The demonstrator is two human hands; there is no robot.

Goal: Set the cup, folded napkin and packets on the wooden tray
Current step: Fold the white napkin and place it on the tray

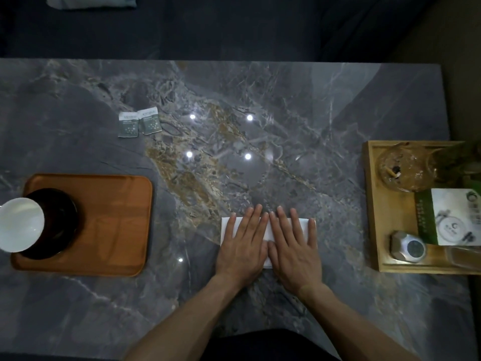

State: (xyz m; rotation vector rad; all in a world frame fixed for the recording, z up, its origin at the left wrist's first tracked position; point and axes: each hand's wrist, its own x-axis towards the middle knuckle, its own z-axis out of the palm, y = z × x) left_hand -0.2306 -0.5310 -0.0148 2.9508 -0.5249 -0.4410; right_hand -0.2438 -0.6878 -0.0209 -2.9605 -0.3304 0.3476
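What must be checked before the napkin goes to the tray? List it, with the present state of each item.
1. Napkin flat on the table under both palms: ok.
2. Left hand and right hand hold nothing else: ok.
3. Fold finished: cannot tell, hands cover it.
4. Cup on the tray: ok, on a dark saucer.
5. Bare tray space right of the cup: ok.
6. Packets on the tray: not ok, they lie on the table.
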